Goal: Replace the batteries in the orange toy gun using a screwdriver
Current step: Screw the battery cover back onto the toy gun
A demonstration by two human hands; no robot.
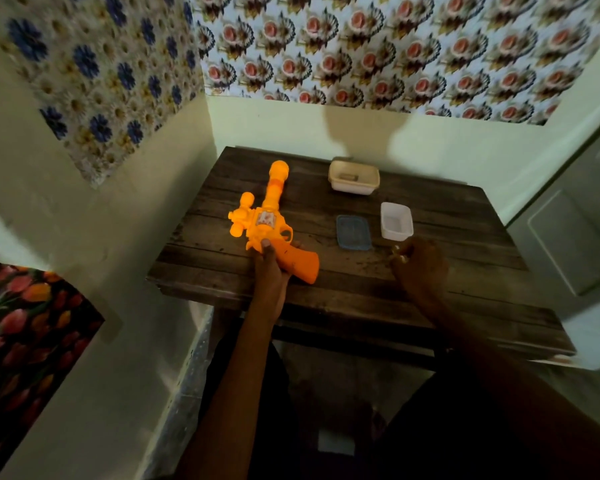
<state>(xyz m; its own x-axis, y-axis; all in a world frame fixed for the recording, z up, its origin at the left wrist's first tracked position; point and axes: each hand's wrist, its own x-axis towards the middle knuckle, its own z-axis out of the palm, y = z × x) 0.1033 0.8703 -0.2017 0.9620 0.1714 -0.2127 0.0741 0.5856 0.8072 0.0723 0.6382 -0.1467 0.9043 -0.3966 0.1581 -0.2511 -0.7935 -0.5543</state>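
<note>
Gripping the grip of the orange toy gun (271, 216), the left hand (270, 268) is clamped around the handle with the thumb on top, and the gun lies on the dark wooden table (343, 285), its barrel running off toward twelve o'clock from that hand. Over to the right, the blue lid (353, 232) and the white tub (396, 221) sit side by side, a cream tub (354, 177) beyond them at twelve o'clock. The right hand (418, 268) hovers just at five o'clock of the white tub, fingers curled together around something small and pale I cannot make out.
</note>
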